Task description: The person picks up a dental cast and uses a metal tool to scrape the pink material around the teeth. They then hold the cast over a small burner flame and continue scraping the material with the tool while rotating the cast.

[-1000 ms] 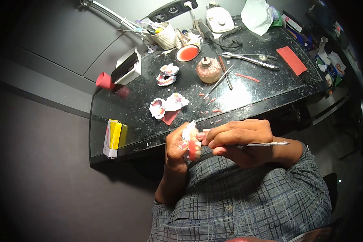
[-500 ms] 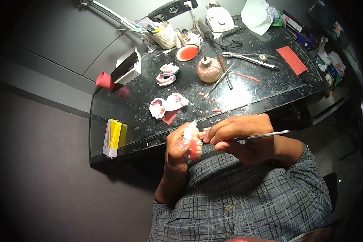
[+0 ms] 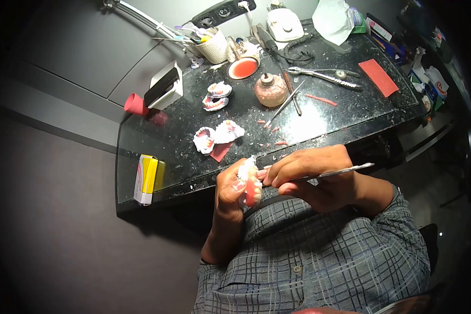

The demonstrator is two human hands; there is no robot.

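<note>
My left hand (image 3: 229,191) is closed around a dental model (image 3: 254,189), a white plaster cast with pink wax and a row of pale teeth. Its thumb presses on the near side. In my right hand (image 3: 316,175) lies a slim metal carving tool (image 3: 356,169), its handle sticking out to the right past the knuckles. The fingertips of that hand touch the edge of the model by the teeth, and they hide the working end of the tool. Both hands are just off the front edge of the black table (image 3: 167,157).
More plaster dental models (image 3: 217,97) stand on the table, with an open pair (image 3: 227,132) nearer. Around them are a glass burner bottle (image 3: 270,90), pliers (image 3: 324,73), a pink wax sheet (image 3: 378,78), a wax dish (image 3: 243,68) and a yellow-white box (image 3: 146,179). Wax scraps lie near the front edge.
The free end of the carving tool has tipped upward a little and shifted left. Both hands and the dental model stay almost where they were.
</note>
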